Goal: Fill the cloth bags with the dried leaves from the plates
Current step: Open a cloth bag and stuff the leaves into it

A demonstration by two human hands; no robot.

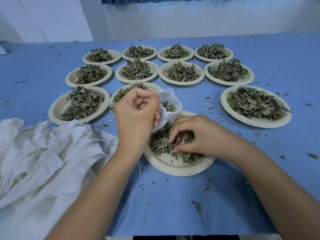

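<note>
On the far left, a pile of cloth bags is lying flat and crumpled on the blue table, and I am not touching it. Next to it, my left hand is reaching forward with the wrist bent up. Its fingers are curling tight and pinching the edge of one small cloth bag. The bag is hanging long-ways, top to bottom, and leaning a little. Its open mouth is pointing up and to the right, and I am seeing a few leaves inside it. Its bottom end is dangling just over the near plate, between my two hands. On that plate the dried leaves are sitting in a heap. My right hand is coming in from the right with the palm down. Its fingers are curling into the heap and grabbing some leaves. Farther right, another full plate is sitting well apart from both hands. More full plates are waiting in rows behind.
</note>
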